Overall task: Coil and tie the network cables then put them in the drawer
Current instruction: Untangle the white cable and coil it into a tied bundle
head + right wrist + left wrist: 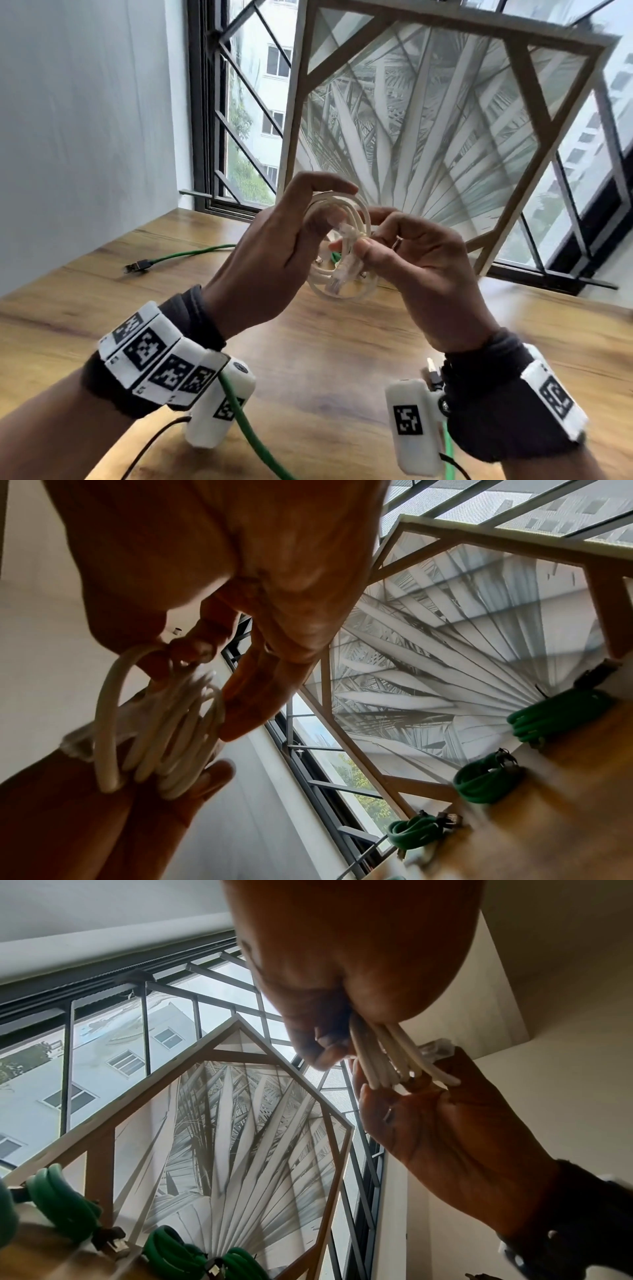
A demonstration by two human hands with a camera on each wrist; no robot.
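— What are the hands doing?

— The left hand (270, 246) curls round one side of a white cable coil (337, 240), fingers arched over the top of the loops and thumb beneath. The right hand (411, 260) pinches the coil's other side, thumb and forefinger closed on the bundled strands where a clear plastic plug (342, 263) hangs.

— And where is the coil?

— Held in the air between both hands, above the middle of the worktop (325, 359), touching nothing else.

— Its make?

— Smooth, round, off-white jacket, several loops stacked in a rough ring (the plug is translucent, boxy).

— Around it?

— The worktop is warm wood with streaked grain. A green cable (191, 253) lies loose across its far left, ending in a dark plug; another green run passes near, under the left wrist. A hexagonal wooden frame (445, 137) with a pale palm-leaf print leans against the barred window (239, 102) at the far side.

— Do the wrist views add anything?

— Yes. The left wrist view shows the white strands (383, 1053) squeezed side by side in the grip. The right wrist view shows coiled green bundles (486, 780) sitting at the worktop's far edge by the frame, which the hands mostly hide from the head camera.
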